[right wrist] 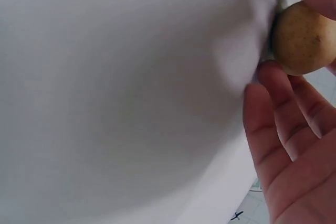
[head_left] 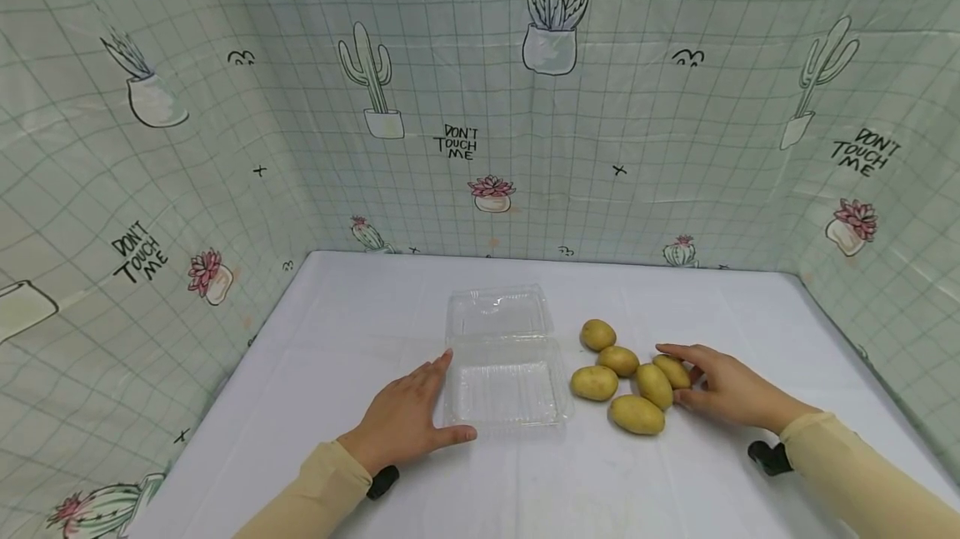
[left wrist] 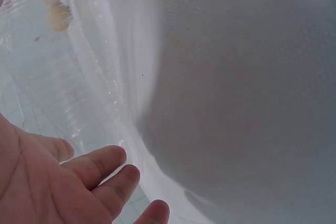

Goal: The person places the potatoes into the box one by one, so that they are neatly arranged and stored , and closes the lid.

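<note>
A clear plastic clamshell box [head_left: 506, 393] lies open on the white table, its lid [head_left: 498, 314] folded back to the far side. Fingers spread, my left hand [head_left: 405, 414] rests along the box's left edge; the left wrist view shows its straight fingers [left wrist: 100, 163] against the plastic. To the right of the box is a loose group of several yellow potatoes [head_left: 595, 383]. My right hand [head_left: 731, 389] has its thumb and fingers around the rightmost potato [head_left: 672, 371]. That potato [right wrist: 302, 38] sits between thumb and fingers in the right wrist view.
Fabric walls with a grid and cactus print [head_left: 491, 106] enclose the table [head_left: 360, 306] at the back and both sides. Other potatoes, such as the nearest one [head_left: 637, 414], lie close against the held one. Dark wrist devices [head_left: 769, 457] show under both forearms.
</note>
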